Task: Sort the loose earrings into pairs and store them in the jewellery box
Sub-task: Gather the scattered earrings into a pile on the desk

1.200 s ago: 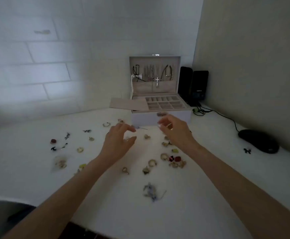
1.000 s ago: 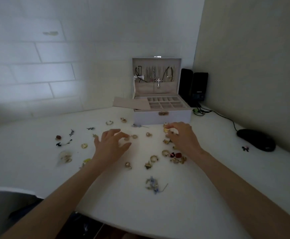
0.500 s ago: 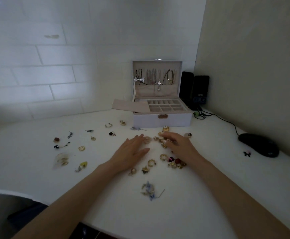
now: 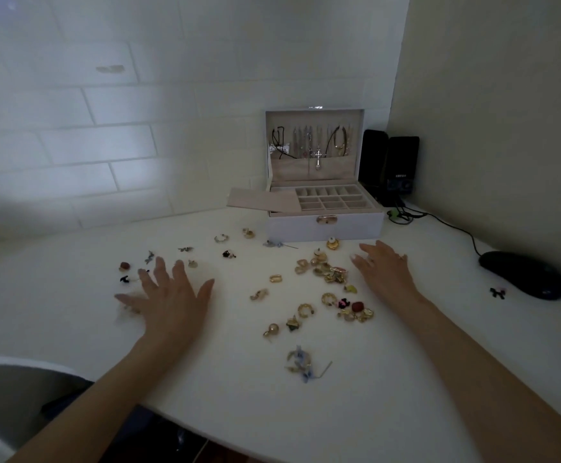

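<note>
Left hand (image 4: pixel 169 295): fingers spread wide, flat over the bench (image 4: pixel 406 379), empty.
Right hand (image 4: pixel 384 272): fingers straight, empty.
Earrings (image 4: pixel 331 274): loose on the white bench, mostly between the hands.
Jewellery box (image 4: pixel 326 225): open, against the tiled wall (image 4: pixel 105 145).
Corner: black speakers (image 4: pixel 389 168), mouse (image 4: pixel 523 275).

The person's left forearm (image 4: pixel 115 379) and right forearm (image 4: pixel 472 355) are bare from the wrist to the lower edge of the view. The left hand (image 4: pixel 172 295) is slim and long-fingered, with pale nails that are blurred at the tips. The right hand (image 4: pixel 384 272) wears a thin ring (image 4: pixel 401 257), seen as a small bright glint; a second pale spot on another finger is too small to tell. Below the near edge of the worktop (image 4: pixel 239 396), dark fabric (image 4: pixel 72 392) shows beside the left forearm, possibly clothing, though the dim light leaves that unclear.
</note>
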`<state>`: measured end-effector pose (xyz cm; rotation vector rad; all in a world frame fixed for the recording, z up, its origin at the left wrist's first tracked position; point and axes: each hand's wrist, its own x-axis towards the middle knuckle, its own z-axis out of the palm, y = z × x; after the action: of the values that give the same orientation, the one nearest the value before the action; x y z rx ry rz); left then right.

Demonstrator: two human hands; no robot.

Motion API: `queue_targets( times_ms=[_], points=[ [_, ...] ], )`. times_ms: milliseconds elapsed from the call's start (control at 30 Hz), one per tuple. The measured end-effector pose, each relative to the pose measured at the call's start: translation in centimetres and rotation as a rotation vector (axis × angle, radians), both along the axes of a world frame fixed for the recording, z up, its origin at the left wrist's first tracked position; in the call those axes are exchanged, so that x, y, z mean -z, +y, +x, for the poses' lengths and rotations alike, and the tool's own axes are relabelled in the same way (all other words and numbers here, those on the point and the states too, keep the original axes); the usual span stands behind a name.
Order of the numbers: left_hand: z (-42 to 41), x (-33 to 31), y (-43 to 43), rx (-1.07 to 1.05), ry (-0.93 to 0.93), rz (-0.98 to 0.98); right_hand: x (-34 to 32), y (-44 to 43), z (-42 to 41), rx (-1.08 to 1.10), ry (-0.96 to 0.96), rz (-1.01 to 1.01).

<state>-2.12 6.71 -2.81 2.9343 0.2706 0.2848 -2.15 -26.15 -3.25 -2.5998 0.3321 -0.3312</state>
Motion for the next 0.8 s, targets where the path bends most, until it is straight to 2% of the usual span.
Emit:
queue_targets(
  times_ms=[67,200,300,400,467,567,700,800],
  points=[
    [-0.2,0.3,-0.2,0.006,0.048,0.031,-0.1,0.6,-0.2,-0.079,0.041,-0.023],
    [0.1,0.4,-1.4,0.094,0.018,0.025,-0.5,1.7,-1.4,-0.224,-0.003,0.100],
    [0.3,0.7,-2.7,0.262,-0.055,-0.004,-1.2,2.3,-2.5,-0.299,-0.035,0.233],
    [0.3,0.8,-3.6,0.497,-0.162,-0.146,-2.0,2.8,-3.1,-0.371,-0.055,0.379],
    [0.2,0.6,-3.7,0.661,-0.259,-0.190,-2.1,2.5,-2.9,-0.247,-0.168,0.325],
    [0.8,0.8,-3.3,0.836,-0.380,-0.093,-2.6,1.1,-2.8,0.145,-0.165,-0.059],
    [0.9,0.9,-3.3,0.773,-0.423,-0.023,-3.0,-1.6,-3.9,0.397,0.060,-0.213],
    [0.7,0.8,-3.2,0.596,-0.507,-0.100,-3.3,-3.0,-4.3,0.489,0.214,-0.180]
  ],
)
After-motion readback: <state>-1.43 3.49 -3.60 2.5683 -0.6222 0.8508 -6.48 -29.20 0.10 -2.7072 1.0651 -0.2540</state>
